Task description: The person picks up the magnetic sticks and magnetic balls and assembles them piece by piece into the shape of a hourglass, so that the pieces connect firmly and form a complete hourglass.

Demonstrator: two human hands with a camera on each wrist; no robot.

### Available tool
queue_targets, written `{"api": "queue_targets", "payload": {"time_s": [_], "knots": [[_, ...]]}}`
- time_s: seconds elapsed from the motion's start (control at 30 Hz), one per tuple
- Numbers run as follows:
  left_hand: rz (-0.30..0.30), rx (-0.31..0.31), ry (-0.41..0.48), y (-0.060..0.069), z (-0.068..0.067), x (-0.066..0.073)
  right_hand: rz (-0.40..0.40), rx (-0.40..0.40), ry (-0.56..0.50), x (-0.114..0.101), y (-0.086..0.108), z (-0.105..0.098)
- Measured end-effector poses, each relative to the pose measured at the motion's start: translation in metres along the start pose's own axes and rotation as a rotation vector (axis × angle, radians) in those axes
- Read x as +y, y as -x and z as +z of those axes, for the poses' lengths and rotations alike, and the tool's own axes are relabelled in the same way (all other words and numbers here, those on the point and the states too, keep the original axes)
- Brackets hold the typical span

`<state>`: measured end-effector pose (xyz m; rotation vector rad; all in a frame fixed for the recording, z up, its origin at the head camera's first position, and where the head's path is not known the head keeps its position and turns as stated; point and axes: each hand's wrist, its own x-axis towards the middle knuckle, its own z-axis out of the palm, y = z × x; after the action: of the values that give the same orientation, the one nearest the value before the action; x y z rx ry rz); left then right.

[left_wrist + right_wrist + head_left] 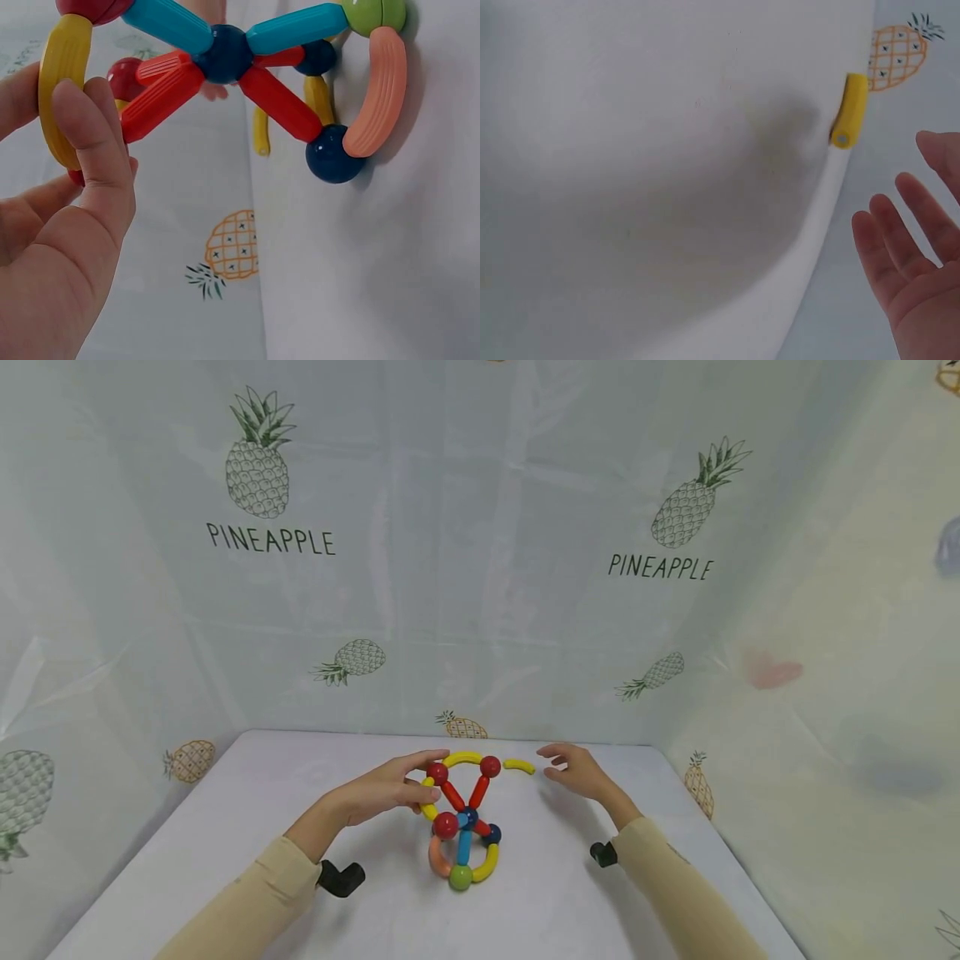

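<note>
A magnetic ball-and-stick structure [465, 847] stands on the table, its upper and lower rings meeting at a dark blue ball [226, 54]. Red balls, yellow curved sticks and straight red sticks form most of the upper part; a green ball [461, 877] and a salmon curved stick [381, 94] belong to the lower. My left hand [378, 791] pinches the yellow curved stick [61, 56] on the structure's left side between thumb and fingers. To the right, my right hand [581, 772] hovers with relaxed, spread fingers, holding nothing. Nearest to it lies a loose yellow curved stick [849, 112], apart from the fingertips.
The white table [397, 918] ends at a hanging curtain [480, 568] printed with pineapples. Another curtain side closes off the right. Black wrist mounts [342, 878] sit below the sleeves.
</note>
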<state>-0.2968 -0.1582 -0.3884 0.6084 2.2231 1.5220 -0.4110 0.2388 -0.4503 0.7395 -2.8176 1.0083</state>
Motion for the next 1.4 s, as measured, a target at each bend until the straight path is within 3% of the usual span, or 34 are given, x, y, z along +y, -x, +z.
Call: {"api": "queue_targets", "payload": {"time_s": [0.37,0.73,1.13,1.4], "knots": [[0.008,0.002,-0.001,0.001,0.000,0.000,0.080,-0.024,0.063,0.001,-0.029,0.034],[-0.004,0.012,0.011,-0.001,0.001,0.001,0.120,-0.052,0.134,-0.006,-0.041,0.045],[-0.004,0.011,0.027,-0.001,0.001,0.001,0.111,-0.104,0.117,-0.007,-0.036,0.043],[-0.005,0.012,0.025,-0.001,0.001,-0.001,0.135,-0.197,0.125,-0.016,-0.025,0.034]]}}
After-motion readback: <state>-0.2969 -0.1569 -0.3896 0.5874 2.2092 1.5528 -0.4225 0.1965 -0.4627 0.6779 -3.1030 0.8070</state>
